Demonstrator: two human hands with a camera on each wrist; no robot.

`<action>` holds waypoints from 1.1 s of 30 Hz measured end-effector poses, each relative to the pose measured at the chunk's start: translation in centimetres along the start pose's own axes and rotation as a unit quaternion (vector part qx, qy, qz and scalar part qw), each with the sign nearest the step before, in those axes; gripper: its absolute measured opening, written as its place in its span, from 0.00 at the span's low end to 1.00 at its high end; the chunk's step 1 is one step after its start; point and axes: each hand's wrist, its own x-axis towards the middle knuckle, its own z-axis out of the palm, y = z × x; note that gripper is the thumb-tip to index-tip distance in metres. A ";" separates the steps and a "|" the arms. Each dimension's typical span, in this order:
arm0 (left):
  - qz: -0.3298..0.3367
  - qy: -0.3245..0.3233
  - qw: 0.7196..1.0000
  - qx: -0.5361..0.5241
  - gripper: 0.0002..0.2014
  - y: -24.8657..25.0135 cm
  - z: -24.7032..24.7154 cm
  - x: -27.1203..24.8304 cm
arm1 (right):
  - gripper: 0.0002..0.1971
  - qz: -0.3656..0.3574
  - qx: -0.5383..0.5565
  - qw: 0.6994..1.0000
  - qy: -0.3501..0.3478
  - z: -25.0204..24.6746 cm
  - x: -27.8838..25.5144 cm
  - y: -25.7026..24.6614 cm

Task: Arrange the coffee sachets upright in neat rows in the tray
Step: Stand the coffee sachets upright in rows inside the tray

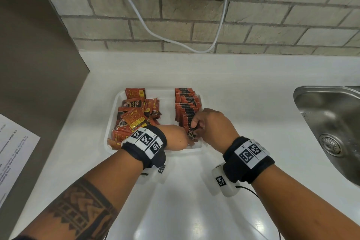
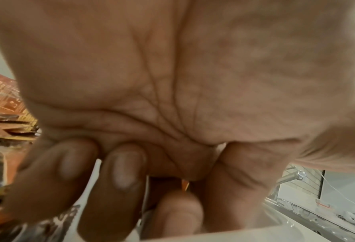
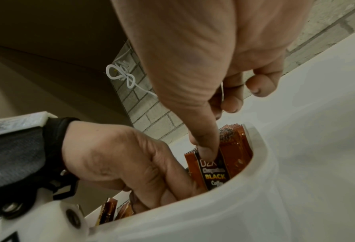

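Both our hands meet at the shallow white plastic tray [image 1: 112, 122]'s near right corner: right hand [image 1: 211, 125] pinches a light, floppy, slick black-and-red foil coffee sachet [image 3: 212, 173] by its top edge; left hand [image 1: 175, 137] steadies it, fingers curled.

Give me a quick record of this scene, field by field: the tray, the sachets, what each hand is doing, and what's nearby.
tray: white tray on a white counter
upright row: sachets standing along the tray's right side
loose pile: sachets lying jumbled on the left side
right hand: pinches a black coffee sachet at the row's near end
left hand: fingers curled beside that sachet; grip hidden
nearby: steel sink, printed paper
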 end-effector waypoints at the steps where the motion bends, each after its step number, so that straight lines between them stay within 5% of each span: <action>1: 0.000 0.000 1.000 -0.001 0.25 0.0 -0.1 -0.2 | 0.10 0.000 0.001 1.000 0.001 0.0 0.1 0.0; 11: -0.080 0.115 0.973 -0.182 0.25 -1.7 -1.1 -6.0 | 0.07 0.004 0.031 0.998 0.052 -2.0 -1.4 0.5; 16: -0.146 0.254 0.918 -0.269 0.15 -5.4 1.0 -9.9 | 0.05 0.004 0.074 0.993 0.091 -2.7 -4.4 -2.0; 20: -0.193 0.365 0.856 -0.310 0.10 -8.2 3.8 -12.2 | 0.04 0.015 0.179 0.983 0.026 -1.3 -5.9 -6.4; 30: -0.222 0.366 0.857 -0.288 0.21 -11.7 7.0 -13.2 | 0.05 0.081 0.273 0.957 -0.058 1.5 2.7 -12.2; 33: -0.217 0.363 0.857 -0.294 0.23 -12.3 7.1 -13.1 | 0.13 0.130 0.194 0.970 -0.067 1.9 6.8 -12.8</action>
